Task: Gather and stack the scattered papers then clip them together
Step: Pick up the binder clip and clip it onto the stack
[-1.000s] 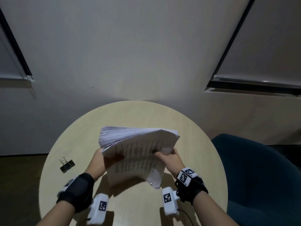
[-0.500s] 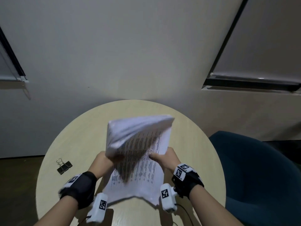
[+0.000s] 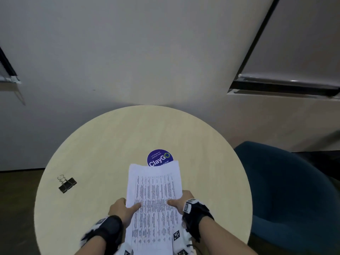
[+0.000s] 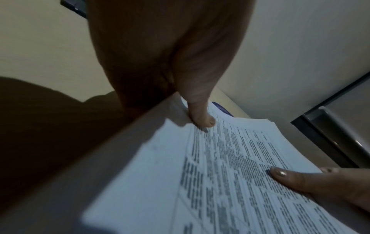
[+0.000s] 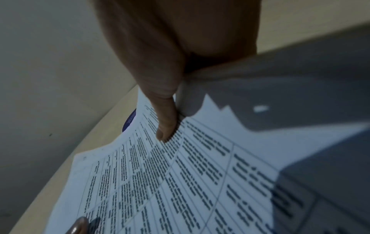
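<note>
Since the earlier frames, where the sheaf had been tipped up on edge and fanned between the hands, the stack of papers (image 3: 153, 197) had come down to lie lengthwise toward the wall, printed side up, over the near middle of the round table (image 3: 117, 137). One stack was in view, its sheets too many and too close to count, with the far edges slightly stepped in the left wrist view. Two hands held it. At the stack's left edge the left hand (image 3: 122, 210) pinched the sheets, its thumb (image 4: 201, 117) laid flat on the top sheet and the other fingers hidden beneath the paper. On the opposite edge the right hand (image 3: 182, 200) gripped likewise, its thumb (image 5: 166, 125) pressing the printed rows while the fingers curled under, out of sight. Both thumbs sat about midway along the stack's length. Whether the stack rested fully on the table or was carried just above it could not be told. One black binder clip (image 3: 67, 184) lay well apart to the left, near the table's left rim, touched by neither hand. One round blue sticker (image 3: 159, 157) showed on the tabletop, its near part covered by the far end of the papers. One blue chair (image 3: 290, 190) stood to the right of the table.
</note>
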Available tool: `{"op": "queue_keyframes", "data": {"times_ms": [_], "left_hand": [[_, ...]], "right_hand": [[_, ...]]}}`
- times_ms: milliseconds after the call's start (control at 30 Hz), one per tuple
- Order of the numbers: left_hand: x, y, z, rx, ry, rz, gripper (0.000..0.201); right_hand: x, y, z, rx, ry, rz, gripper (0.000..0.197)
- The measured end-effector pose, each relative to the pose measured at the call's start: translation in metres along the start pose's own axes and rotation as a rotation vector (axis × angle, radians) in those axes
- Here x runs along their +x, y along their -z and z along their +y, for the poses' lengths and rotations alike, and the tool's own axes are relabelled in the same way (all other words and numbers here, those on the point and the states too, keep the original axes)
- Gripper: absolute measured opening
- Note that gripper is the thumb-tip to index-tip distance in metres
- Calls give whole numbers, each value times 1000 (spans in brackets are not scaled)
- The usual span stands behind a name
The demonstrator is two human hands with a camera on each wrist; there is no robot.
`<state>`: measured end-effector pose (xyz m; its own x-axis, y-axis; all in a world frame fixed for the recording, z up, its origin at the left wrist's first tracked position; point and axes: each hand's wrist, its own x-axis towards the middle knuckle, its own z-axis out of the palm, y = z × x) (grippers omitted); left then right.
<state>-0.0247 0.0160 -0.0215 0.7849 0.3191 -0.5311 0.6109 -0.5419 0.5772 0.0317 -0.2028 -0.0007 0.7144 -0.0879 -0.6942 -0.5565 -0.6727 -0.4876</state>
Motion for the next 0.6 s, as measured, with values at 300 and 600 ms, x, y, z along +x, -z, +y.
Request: {"op": "queue_keyframes", "data": {"times_ms": [300, 600], "left_hand": [[13, 29, -37, -78, -12, 74, 25], [45, 131, -42, -6, 212, 747, 60]], "right_hand": [[11, 14, 13, -53, -37, 84, 11], [13, -9, 0, -207, 320, 400, 42]]}}
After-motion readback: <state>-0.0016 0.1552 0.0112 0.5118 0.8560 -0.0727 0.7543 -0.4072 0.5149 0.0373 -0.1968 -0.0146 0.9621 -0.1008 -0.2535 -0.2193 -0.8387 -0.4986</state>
